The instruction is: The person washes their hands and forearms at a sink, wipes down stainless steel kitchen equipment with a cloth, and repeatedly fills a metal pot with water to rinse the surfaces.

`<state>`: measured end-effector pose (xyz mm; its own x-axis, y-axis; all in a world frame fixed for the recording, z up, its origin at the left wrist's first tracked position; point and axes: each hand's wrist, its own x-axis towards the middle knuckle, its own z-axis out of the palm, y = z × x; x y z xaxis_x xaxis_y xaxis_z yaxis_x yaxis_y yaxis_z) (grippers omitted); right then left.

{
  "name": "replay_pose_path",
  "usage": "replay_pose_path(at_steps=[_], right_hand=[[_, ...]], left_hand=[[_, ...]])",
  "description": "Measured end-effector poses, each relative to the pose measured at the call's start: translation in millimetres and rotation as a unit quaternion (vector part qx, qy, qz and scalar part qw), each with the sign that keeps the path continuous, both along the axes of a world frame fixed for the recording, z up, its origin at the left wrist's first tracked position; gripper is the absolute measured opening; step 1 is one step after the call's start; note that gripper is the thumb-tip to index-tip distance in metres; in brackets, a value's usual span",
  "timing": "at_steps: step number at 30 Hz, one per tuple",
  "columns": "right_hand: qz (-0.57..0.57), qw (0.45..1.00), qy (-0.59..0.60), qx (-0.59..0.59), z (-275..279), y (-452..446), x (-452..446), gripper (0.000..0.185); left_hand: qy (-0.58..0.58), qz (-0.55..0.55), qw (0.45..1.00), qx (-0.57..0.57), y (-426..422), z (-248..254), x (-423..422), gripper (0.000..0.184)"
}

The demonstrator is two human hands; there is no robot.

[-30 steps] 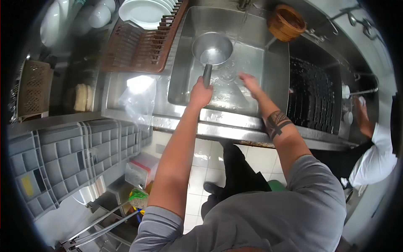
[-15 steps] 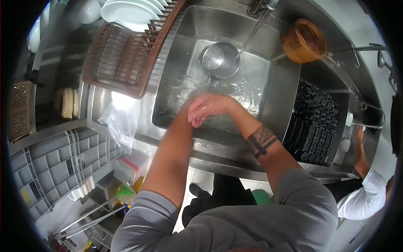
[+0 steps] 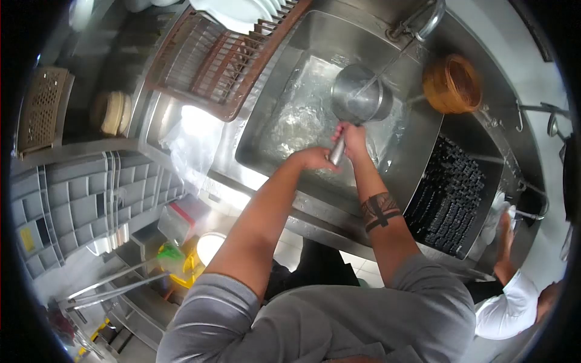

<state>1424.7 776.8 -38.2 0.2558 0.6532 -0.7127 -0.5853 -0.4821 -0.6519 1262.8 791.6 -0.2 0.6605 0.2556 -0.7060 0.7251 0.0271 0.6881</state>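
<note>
A metal saucepan with a long handle is in the steel sink, under water running from the tap. My right hand is closed round the handle near the pan. Lower down, my left hand grips the handle's end. Water stands in the sink around the pan, and part of the handle is hidden by my fingers.
A brown dish rack with white plates stands on the left. A bamboo steamer sits at the sink's right rim, above a black ridged mat. A plastic bag lies left. Another person works at the right.
My hands were together, rubbing or clasped, below the pan; now both hold the saucepan's handle. My view has shifted, and the other person's arm has moved slightly.
</note>
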Motion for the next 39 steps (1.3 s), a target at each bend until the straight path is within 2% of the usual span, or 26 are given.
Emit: replay_pose_path(at_steps=[1,2,3,5,7,8,10,12,14,16,18,19,20,21,22,23,25,28,29,30,32,33,35,36,38,39], right_hand=[[0.049,0.983,-0.175,-0.002,7,-8,1,0.022],[0.093,0.907,-0.411,-0.018,-3,-17,9,0.024],[0.130,0.774,-0.619,-0.029,-15,-29,22,0.027],[0.182,0.730,-0.656,-0.059,13,-50,39,0.036],[0.192,0.706,-0.680,-0.052,10,-60,64,0.040],[0.196,0.683,-0.702,-0.048,5,-63,73,0.043],[0.202,0.688,-0.691,-0.085,-8,-63,83,0.041],[0.214,0.693,-0.679,-0.112,-24,-56,73,0.039],[0.198,0.703,-0.645,-0.225,-44,-46,52,0.026],[0.296,0.889,-0.297,-0.184,-84,-32,54,0.015],[0.251,0.965,-0.028,-0.076,-96,-30,37,0.019],[0.198,0.972,0.108,-0.068,-110,-28,32,0.019],[0.187,0.967,0.077,-0.152,-115,-17,26,0.022],[0.166,0.981,0.057,-0.081,-126,-22,24,0.026],[0.149,0.917,0.329,-0.169,-105,-14,32,0.029],[0.169,0.923,0.326,-0.118,-84,-23,27,0.030],[0.155,0.858,0.471,-0.133,-43,-26,22,0.029],[0.216,0.825,0.518,-0.069,14,-31,9,0.030],[0.256,0.835,0.485,-0.045,40,-34,3,0.029],[0.267,0.837,0.476,-0.039,61,-35,-1,0.028],[0.291,0.844,0.449,-0.027,108,-39,-10,0.028],[0.305,0.848,0.433,-0.022,134,-47,-21,0.028],[0.300,0.867,0.395,-0.041,178,-57,-42,0.032],[0.300,0.874,0.380,-0.036,200,-65,-58,0.031],[0.306,0.883,0.354,-0.026,239,-90,-82,0.030],[0.325,0.871,0.367,-0.028,250,-98,-97,0.030]], left_hand=[[-0.005,0.011,1.000,-0.001,-7,-13,-4,0.062],[0.045,-0.081,0.994,0.062,-18,-41,-10,0.063],[0.096,-0.173,0.973,0.122,-28,-55,-16,0.065],[0.127,-0.174,0.970,0.112,-26,-3,-28,0.056],[0.100,-0.008,0.964,0.247,-25,15,-39,0.040],[0.103,0.002,0.963,0.248,-26,28,-47,0.040],[-0.025,0.065,0.893,0.445,-27,58,-68,0.030],[-0.066,0.124,0.866,0.480,-36,90,-94,0.027],[-0.135,0.183,0.822,0.522,-50,125,-124,0.025],[-0.134,0.236,0.794,0.544,-81,149,-157,0.025],[-0.126,0.292,0.742,0.591,-126,164,-199,0.020],[-0.091,0.324,0.733,0.591,-155,174,-221,0.019],[-0.063,0.346,0.738,0.576,-185,179,-245,0.019],[-0.042,0.369,0.743,0.556,-218,177,-265,0.018],[-0.009,0.396,0.724,0.564,-256,170,-285,0.018],[0.028,0.426,0.740,0.520,-302,160,-306,0.017],[0.113,0.469,0.762,0.433,-395,130,-346,0.016],[0.314,0.533,0.745,0.249,-575,60,-408,0.024],[0.381,0.568,0.711,0.166,-629,69,-414,0.029],[0.433,0.566,0.685,0.150,-713,27,-426,0.034],[0.519,0.601,0.605,0.060,-820,23,-416,0.024],[0.493,0.574,0.654,0.011,-862,34,-413,0.023],[0.462,0.710,0.518,-0.119,-935,19,-397,0.032],[0.449,0.723,0.510,-0.120,-980,-10,-383,0.032],[0.439,0.589,0.679,-0.026,-1049,-76,-355,0.031],[0.429,0.596,0.678,-0.027,-1063,-78,-343,0.031]])
